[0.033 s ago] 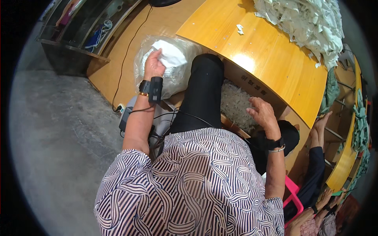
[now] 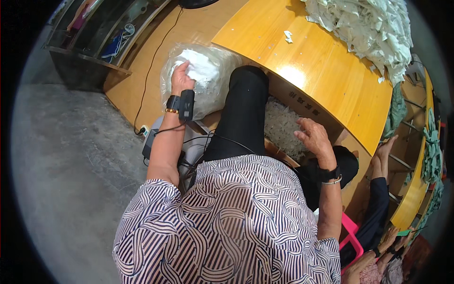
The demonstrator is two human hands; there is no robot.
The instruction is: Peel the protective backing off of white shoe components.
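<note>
My left hand (image 2: pixel 182 81) is over a clear plastic bag (image 2: pixel 169 90) at the left of my knee. Its fingers are closed at the edge of a thin white piece (image 2: pixel 204 67), cloth or paper, which spreads over the bag's mouth. More pale pieces show inside the bag. My right hand (image 2: pixel 314 136) hovers by the table's near edge, fingers loosely bent and apart, with nothing visible in it. Beneath and left of it, pale scraps (image 2: pixel 283 124) fill a box under the table.
A yellow wooden table (image 2: pixel 326 80) bears a big heap of white pieces (image 2: pixel 366 31) and a few loose scraps. A dark cable (image 2: pixel 153 61) runs along the floor at left. A dark shelf (image 2: pixel 80 52) stands far left. At right are another person's leg (image 2: pixel 378 189) and a pink stool (image 2: pixel 351 232).
My left hand has shifted slightly lower, and the white piece lies more bunched over the bag. My right hand has barely moved.
</note>
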